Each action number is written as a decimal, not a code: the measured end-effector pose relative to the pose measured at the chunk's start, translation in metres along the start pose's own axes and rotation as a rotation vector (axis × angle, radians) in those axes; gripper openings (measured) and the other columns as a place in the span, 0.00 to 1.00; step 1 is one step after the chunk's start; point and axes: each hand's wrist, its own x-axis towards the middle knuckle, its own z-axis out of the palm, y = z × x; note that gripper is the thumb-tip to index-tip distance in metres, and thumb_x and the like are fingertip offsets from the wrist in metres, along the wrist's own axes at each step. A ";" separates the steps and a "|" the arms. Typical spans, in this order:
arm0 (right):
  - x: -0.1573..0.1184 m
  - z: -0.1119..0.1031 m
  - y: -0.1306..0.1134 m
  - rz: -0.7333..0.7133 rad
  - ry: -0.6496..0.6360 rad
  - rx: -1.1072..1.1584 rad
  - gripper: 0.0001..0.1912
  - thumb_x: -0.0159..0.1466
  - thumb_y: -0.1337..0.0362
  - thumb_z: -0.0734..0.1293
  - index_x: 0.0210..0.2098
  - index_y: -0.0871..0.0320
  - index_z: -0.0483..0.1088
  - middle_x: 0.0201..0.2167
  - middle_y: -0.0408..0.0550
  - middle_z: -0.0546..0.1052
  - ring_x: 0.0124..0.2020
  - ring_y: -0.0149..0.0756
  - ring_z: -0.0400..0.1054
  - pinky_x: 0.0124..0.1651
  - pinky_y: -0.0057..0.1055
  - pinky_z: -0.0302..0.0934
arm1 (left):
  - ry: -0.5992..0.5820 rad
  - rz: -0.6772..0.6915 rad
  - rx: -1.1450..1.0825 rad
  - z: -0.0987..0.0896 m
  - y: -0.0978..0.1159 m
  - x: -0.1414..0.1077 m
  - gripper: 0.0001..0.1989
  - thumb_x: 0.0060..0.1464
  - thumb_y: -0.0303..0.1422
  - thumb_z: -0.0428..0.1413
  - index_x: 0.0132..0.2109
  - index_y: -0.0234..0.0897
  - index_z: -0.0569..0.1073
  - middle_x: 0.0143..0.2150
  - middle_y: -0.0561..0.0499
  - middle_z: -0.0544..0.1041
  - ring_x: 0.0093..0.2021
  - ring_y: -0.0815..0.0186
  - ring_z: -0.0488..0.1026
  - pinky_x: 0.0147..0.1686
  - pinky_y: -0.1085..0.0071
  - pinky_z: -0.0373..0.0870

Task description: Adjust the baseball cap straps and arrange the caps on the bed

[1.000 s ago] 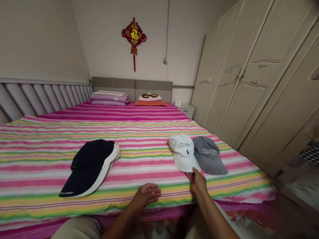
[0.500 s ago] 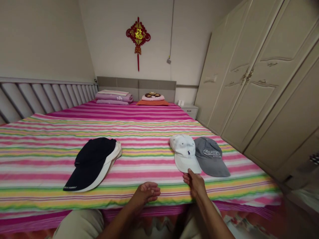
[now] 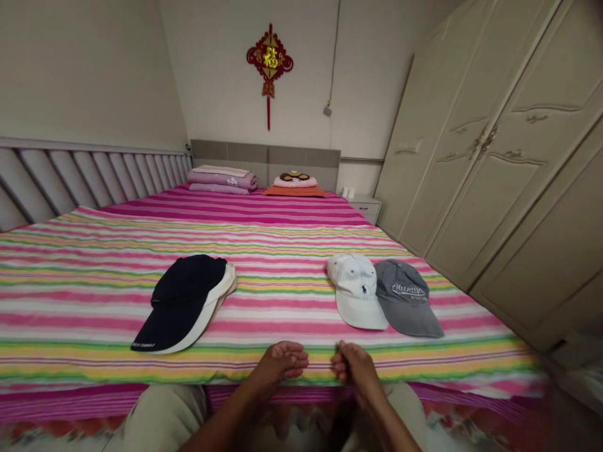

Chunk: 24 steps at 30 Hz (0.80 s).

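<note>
A white cap (image 3: 357,292) with a small dark logo lies right of centre on the striped bedspread (image 3: 277,289), its brim toward me. It overlaps the left side of a grey cap (image 3: 407,301) with white lettering. On the left, a black cap (image 3: 186,301) lies over a cream-white cap (image 3: 207,320). My left hand (image 3: 282,364) is near the bed's front edge, fingers apart from any cap and holding nothing. My right hand (image 3: 355,369) is just below the white cap's brim, not touching it, with its fingers loosely curled and apart, nothing in them.
Folded purple bedding (image 3: 221,180) and a pink pile on an orange cloth (image 3: 294,191) lie by the headboard (image 3: 301,164). A slatted rail (image 3: 103,172) runs along the left. A nightstand (image 3: 365,208) and tall wardrobe (image 3: 471,144) stand at the right.
My right hand has let go of the white cap's brim and drawn back toward me and slightly left. The view has shifted slightly; the caps lie as before.
</note>
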 end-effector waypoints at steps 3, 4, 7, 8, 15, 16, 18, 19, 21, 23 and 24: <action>-0.018 0.023 0.027 0.074 -0.118 -0.119 0.18 0.46 0.52 0.69 0.18 0.60 0.62 0.11 0.41 0.69 0.09 0.23 0.58 0.10 0.19 0.48 | 0.011 0.008 0.016 0.000 -0.002 0.002 0.21 0.31 0.36 0.64 0.35 0.32 0.71 0.35 0.43 0.76 0.36 0.62 0.74 0.39 0.65 0.66; -0.023 0.030 0.035 0.100 -0.166 -0.155 0.18 0.45 0.51 0.68 0.18 0.60 0.62 0.10 0.41 0.69 0.09 0.24 0.58 0.10 0.19 0.47 | 0.015 0.013 0.019 0.000 -0.003 0.003 0.22 0.30 0.37 0.65 0.35 0.32 0.71 0.35 0.43 0.76 0.35 0.62 0.73 0.39 0.65 0.66; -0.034 0.047 0.054 0.154 -0.291 -0.249 0.20 0.42 0.48 0.68 0.16 0.58 0.60 0.09 0.41 0.69 0.08 0.25 0.57 0.10 0.20 0.45 | 0.026 0.011 0.038 0.001 -0.006 0.002 0.22 0.28 0.37 0.65 0.33 0.32 0.71 0.31 0.44 0.76 0.33 0.62 0.73 0.37 0.65 0.65; -0.036 0.050 0.058 0.165 -0.322 -0.274 0.21 0.41 0.47 0.67 0.15 0.57 0.60 0.09 0.41 0.68 0.08 0.26 0.57 0.10 0.20 0.45 | 0.032 0.004 0.048 0.001 -0.006 0.000 0.21 0.28 0.36 0.65 0.33 0.32 0.71 0.30 0.45 0.76 0.32 0.63 0.73 0.37 0.65 0.65; -0.038 0.046 0.062 0.180 -0.436 -0.367 0.23 0.44 0.43 0.65 0.18 0.57 0.58 0.12 0.39 0.68 0.10 0.22 0.55 0.12 0.20 0.42 | 0.185 -0.034 0.060 -0.016 0.012 -0.030 0.12 0.33 0.27 0.60 0.31 0.31 0.72 0.26 0.48 0.77 0.27 0.65 0.73 0.31 0.69 0.64; -0.037 0.045 0.061 0.179 -0.451 -0.376 0.23 0.45 0.43 0.64 0.19 0.58 0.58 0.13 0.39 0.68 0.10 0.21 0.55 0.13 0.20 0.42 | 0.231 -0.007 0.039 -0.022 0.017 -0.036 0.12 0.35 0.28 0.59 0.32 0.31 0.72 0.26 0.48 0.77 0.27 0.65 0.73 0.30 0.70 0.65; -0.037 0.044 0.058 0.192 -0.478 -0.389 0.24 0.46 0.42 0.64 0.20 0.58 0.59 0.15 0.39 0.69 0.11 0.21 0.56 0.14 0.20 0.43 | 0.317 0.047 -0.009 -0.039 0.027 -0.049 0.11 0.38 0.29 0.58 0.34 0.32 0.71 0.27 0.48 0.77 0.28 0.65 0.74 0.30 0.72 0.65; -0.037 0.044 0.056 0.205 -0.487 -0.393 0.24 0.46 0.42 0.64 0.21 0.58 0.59 0.16 0.39 0.69 0.11 0.21 0.56 0.14 0.19 0.43 | 0.354 0.070 -0.027 -0.048 0.032 -0.056 0.11 0.40 0.30 0.58 0.34 0.32 0.71 0.28 0.49 0.77 0.28 0.66 0.74 0.30 0.73 0.65; -0.037 0.047 0.053 0.229 -0.503 -0.395 0.25 0.45 0.41 0.64 0.20 0.58 0.59 0.16 0.39 0.69 0.12 0.21 0.57 0.14 0.20 0.44 | 0.435 0.118 -0.076 -0.067 0.040 -0.070 0.10 0.42 0.31 0.58 0.35 0.34 0.70 0.27 0.51 0.76 0.27 0.68 0.73 0.29 0.74 0.66; -0.037 0.050 0.050 0.232 -0.518 -0.397 0.26 0.45 0.40 0.64 0.20 0.58 0.59 0.16 0.39 0.69 0.13 0.22 0.58 0.15 0.20 0.45 | 0.548 0.183 -0.177 -0.086 0.046 -0.083 0.08 0.44 0.31 0.58 0.33 0.33 0.69 0.24 0.52 0.75 0.24 0.69 0.73 0.27 0.75 0.67; -0.037 0.052 0.049 0.231 -0.526 -0.400 0.26 0.45 0.40 0.64 0.20 0.58 0.60 0.16 0.38 0.68 0.14 0.22 0.59 0.16 0.20 0.45 | 0.623 0.222 -0.247 -0.096 0.049 -0.090 0.07 0.44 0.31 0.58 0.31 0.33 0.69 0.22 0.53 0.73 0.22 0.70 0.72 0.24 0.76 0.68</action>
